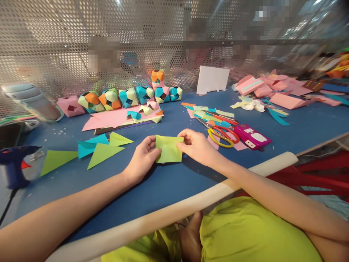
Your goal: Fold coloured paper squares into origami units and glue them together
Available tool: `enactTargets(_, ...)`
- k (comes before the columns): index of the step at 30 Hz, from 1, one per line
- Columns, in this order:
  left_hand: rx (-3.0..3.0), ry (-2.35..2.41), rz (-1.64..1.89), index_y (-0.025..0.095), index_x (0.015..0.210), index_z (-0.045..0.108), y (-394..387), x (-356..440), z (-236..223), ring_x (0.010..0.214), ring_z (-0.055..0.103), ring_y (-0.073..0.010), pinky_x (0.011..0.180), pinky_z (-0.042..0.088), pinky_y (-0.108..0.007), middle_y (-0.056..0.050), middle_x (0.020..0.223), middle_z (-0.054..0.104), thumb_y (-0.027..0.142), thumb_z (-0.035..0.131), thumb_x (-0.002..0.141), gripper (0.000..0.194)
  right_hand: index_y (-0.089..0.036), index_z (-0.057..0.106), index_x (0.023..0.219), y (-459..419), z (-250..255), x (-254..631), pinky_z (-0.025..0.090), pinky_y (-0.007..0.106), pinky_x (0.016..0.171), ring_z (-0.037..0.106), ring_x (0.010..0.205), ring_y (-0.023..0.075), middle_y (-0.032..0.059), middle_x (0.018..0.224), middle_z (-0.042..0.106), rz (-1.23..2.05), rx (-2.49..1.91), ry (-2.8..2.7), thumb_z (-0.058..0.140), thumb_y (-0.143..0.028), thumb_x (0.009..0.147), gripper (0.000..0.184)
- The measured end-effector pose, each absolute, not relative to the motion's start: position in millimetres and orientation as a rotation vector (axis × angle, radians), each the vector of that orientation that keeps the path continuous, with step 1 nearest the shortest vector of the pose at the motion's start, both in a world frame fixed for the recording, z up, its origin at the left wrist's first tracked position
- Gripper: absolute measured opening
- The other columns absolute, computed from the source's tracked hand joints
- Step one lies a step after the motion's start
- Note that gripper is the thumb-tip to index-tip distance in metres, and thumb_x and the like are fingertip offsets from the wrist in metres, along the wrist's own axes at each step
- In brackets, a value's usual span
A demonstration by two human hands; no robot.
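A small sheet of light green paper is held up over the blue table. My left hand pinches its left edge between thumb and fingers. At the opposite edge, near the upper right corner, my right hand pinches it too. The sheet is opened out and shows faint creases. Left of my left hand lie folded green paper triangles and a teal folded piece. Yellow-handled scissors and red-handled scissors rest beyond my right hand, beside a magenta case.
Several folded paper balls line the back by a perforated metal screen. A glue gun and a cup stand left. Pink paper pieces pile at back right. A pale tube runs along the table's front edge.
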State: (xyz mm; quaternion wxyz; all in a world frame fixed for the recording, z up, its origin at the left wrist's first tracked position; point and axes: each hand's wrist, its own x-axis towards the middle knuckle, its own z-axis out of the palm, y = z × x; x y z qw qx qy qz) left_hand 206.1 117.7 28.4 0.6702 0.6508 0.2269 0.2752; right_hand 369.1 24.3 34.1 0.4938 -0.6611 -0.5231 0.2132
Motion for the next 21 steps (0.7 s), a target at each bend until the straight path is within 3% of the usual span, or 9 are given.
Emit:
enactTargets(3, 1.669, 0.573, 0.577, 0.015, 0.095, 0.058, 117.0, 203.9, 28.9, 0.058, 0.051, -0.0097, 0.05, 0.042, -0.021, 0.0, 0.08, 0.062, 0.017, 0.053, 0.075, 0.021, -0.017, 0.059, 0.093, 25.4, 32.9, 369.4, 0.048, 0.027, 0.071, 0.061, 0.079, 0.0146, 0.0031, 0.091, 0.066, 0.545, -1.61, -1.311, 0.062, -0.024, 0.071, 0.023)
enactTargets(6, 1.829, 0.58, 0.541, 0.015, 0.087, 0.06, 117.1, 202.3, 30.6, 0.06, 0.05, -0.0099, 0.053, 0.041, -0.02, 0.002, 0.071, 0.058, 0.017, 0.052, 0.074, 0.016, -0.017, 0.063, 0.092, 26.3, 32.3, 371.5, 0.048, 0.028, 0.069, 0.061, 0.077, 0.0151, 0.0024, 0.086, 0.067, 0.604, -1.626, -1.34, 0.062, -0.025, 0.073, 0.021)
enactTargets(11, 1.693, 0.648, 0.558, 0.014, 0.104, 0.058, 120.6, 205.7, 34.0, 0.062, 0.051, -0.0093, 0.053, 0.042, -0.021, -0.001, 0.086, 0.059, 0.021, 0.057, 0.072, 0.033, -0.015, 0.064, 0.085, 26.6, 35.1, 377.0, 0.047, 0.026, 0.063, 0.06, 0.066, 0.0134, 0.0008, 0.075, 0.067, 0.896, -1.607, -1.146, 0.063, -0.023, 0.072, 0.015)
enactTargets(13, 1.685, 0.685, 0.553, 0.014, 0.109, 0.056, 123.2, 207.1, 32.0, 0.059, 0.05, -0.0086, 0.05, 0.041, -0.021, -0.001, 0.086, 0.058, 0.022, 0.06, 0.071, 0.039, -0.015, 0.065, 0.084, 25.9, 36.6, 377.6, 0.046, 0.025, 0.062, 0.06, 0.067, 0.0133, 0.0008, 0.076, 0.068, 0.851, -1.672, -1.195, 0.062, -0.019, 0.072, 0.014)
enactTargets(17, 1.947, 0.626, 0.529, 0.016, 0.107, 0.057, 124.0, 205.2, 26.8, 0.058, 0.048, -0.0081, 0.054, 0.04, -0.021, 0.001, 0.08, 0.057, 0.02, 0.059, 0.073, 0.035, -0.017, 0.067, 0.091, 25.5, 37.0, 374.5, 0.045, 0.024, 0.069, 0.061, 0.078, 0.0141, 0.0015, 0.087, 0.069, 0.57, -1.774, -1.435, 0.062, -0.013, 0.07, 0.022)
enactTargets(21, 2.19, 0.54, 0.477, 0.018, 0.109, 0.059, 119.1, 201.4, 29.6, 0.059, 0.047, -0.0082, 0.057, 0.042, -0.022, 0.002, 0.078, 0.058, 0.019, 0.055, 0.078, 0.031, -0.015, 0.066, 0.1, 26.3, 35.4, 373.5, 0.046, 0.021, 0.064, 0.061, 0.074, 0.0115, 0.0012, 0.087, 0.069, 0.751, -1.705, -1.456, 0.057, -0.006, 0.071, 0.031)
